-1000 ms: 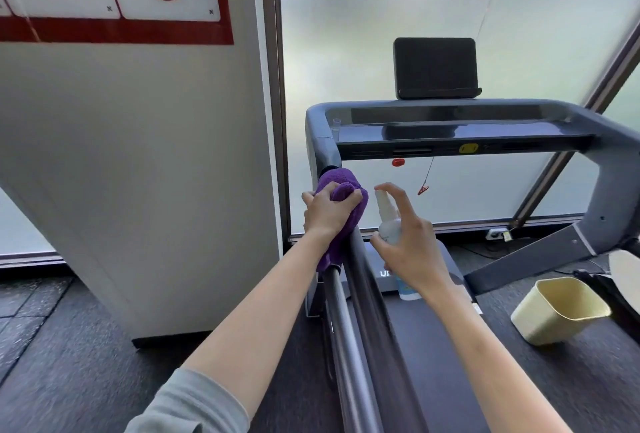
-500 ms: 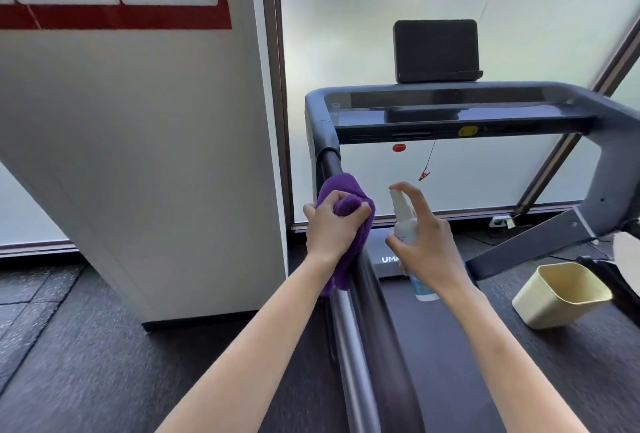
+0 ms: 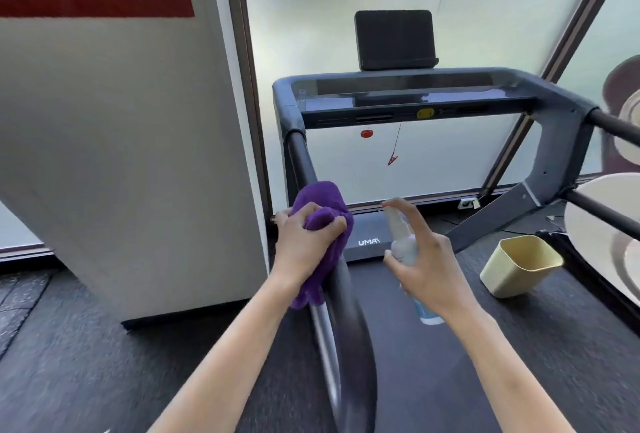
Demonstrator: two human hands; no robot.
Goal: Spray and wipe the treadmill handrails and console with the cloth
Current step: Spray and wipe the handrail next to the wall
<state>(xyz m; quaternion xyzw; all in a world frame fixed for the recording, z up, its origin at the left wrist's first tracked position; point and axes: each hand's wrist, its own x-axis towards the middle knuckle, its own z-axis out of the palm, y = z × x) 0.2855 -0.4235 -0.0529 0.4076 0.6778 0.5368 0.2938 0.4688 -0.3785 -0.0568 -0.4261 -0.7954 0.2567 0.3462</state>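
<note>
Head view
My left hand (image 3: 304,242): fingers curled round the purple cloth (image 3: 323,225), pressing it against the left handrail (image 3: 341,322)
Cloth: bunched over the rail, its loose end hanging down the outer side
My right hand (image 3: 429,273): wrapped round the spray bottle (image 3: 403,245), forefinger resting on the nozzle top
Spray bottle: held just right of the cloth, above the treadmill belt (image 3: 415,380)
Console (image 3: 398,97): ahead of both hands, well apart from them, a dark tablet (image 3: 394,39) propped on top
Yellow bin (image 3: 519,264): lying tilted on the floor, right of the belt
</note>
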